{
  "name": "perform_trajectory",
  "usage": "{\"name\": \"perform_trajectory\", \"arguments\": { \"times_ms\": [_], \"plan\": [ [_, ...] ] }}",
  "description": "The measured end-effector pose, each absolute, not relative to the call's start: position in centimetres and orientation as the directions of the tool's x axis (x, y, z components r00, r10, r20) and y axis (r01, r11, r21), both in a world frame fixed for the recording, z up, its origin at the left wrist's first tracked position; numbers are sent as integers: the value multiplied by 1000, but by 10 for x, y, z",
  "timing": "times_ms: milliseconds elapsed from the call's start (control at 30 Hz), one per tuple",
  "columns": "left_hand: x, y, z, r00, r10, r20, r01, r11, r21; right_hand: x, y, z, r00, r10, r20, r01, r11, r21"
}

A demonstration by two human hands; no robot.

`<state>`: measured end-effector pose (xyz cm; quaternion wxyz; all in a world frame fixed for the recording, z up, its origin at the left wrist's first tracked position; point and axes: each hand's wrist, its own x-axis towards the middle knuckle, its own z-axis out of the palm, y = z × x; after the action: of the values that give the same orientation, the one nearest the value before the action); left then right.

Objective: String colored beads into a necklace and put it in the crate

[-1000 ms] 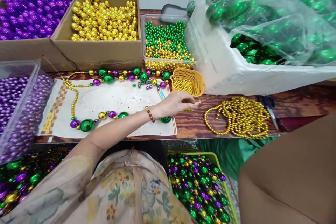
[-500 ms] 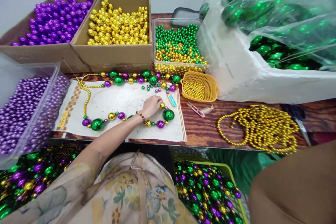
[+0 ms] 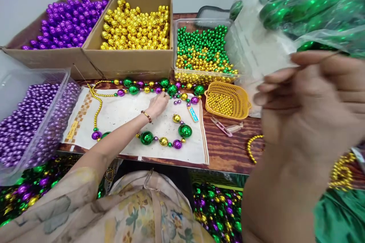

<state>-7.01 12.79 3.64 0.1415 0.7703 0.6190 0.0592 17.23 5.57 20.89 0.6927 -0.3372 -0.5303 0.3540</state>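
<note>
the bead strand (image 3: 146,138) curves beyond and before the left hand (image 3: 157,106); whether that or the right hand (image 3: 310,102) is gripping, i can't tell.

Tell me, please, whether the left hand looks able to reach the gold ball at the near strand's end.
Probably yes: only white cloth seems to lie between the left hand and the gold ball, leaving the way free.

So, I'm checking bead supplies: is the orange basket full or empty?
Neither: the orange basket is partly filled. Small gold beads lie inside it, while much of its lattice wall shows bare.
</note>
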Motion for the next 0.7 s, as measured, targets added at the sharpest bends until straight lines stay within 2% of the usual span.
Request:
{"name": "perform_trajectory", "arguments": {
  "times_ms": [100, 233, 267, 333, 367, 400, 433, 500, 567, 700],
  "plan": [
    [-69, 135, 25, 261, 961, -96, 927, -222, 301, 156, 63, 185, 194, 885, 423, -205, 459, -865],
    [-71, 139, 23, 265, 962, -61, 902, -225, 368, 134, 61, 137, 80, 974, 213, -249, 227, -942],
    [-74, 139, 25, 247, 968, -45, 873, -202, 445, 128, 57, 125, 59, 984, 170, -239, 179, -954],
    [-80, 135, 34, 163, 986, -45, 661, -75, 747, 118, 48, 102, 26, 995, 97, -182, 101, -978],
    [-84, 131, 40, 118, 990, -75, 433, 17, 901, 113, 43, 92, 17, 998, 63, -144, 65, -987],
    [-88, 127, 46, 94, 988, -122, 147, 107, 983, 109, 38, 83, 16, 999, 38, -111, 39, -993],
    [-92, 122, 52, 98, 981, -169, -128, 181, 975, 106, 33, 75, 21, 1000, 20, -81, 21, -996],
    [-100, 112, 63, 145, 966, -215, -479, 259, 839, 103, 23, 63, 34, 999, 3, -35, 4, -999],
    [-105, 103, 71, 175, 957, -230, -636, 288, 716, 102, 15, 55, 42, 999, 14, 5, 14, -1000],
    [-109, 95, 79, 184, 952, -243, -740, 297, 604, 105, 5, 51, 17, 996, 85, 93, 83, -992]
  ]
}}
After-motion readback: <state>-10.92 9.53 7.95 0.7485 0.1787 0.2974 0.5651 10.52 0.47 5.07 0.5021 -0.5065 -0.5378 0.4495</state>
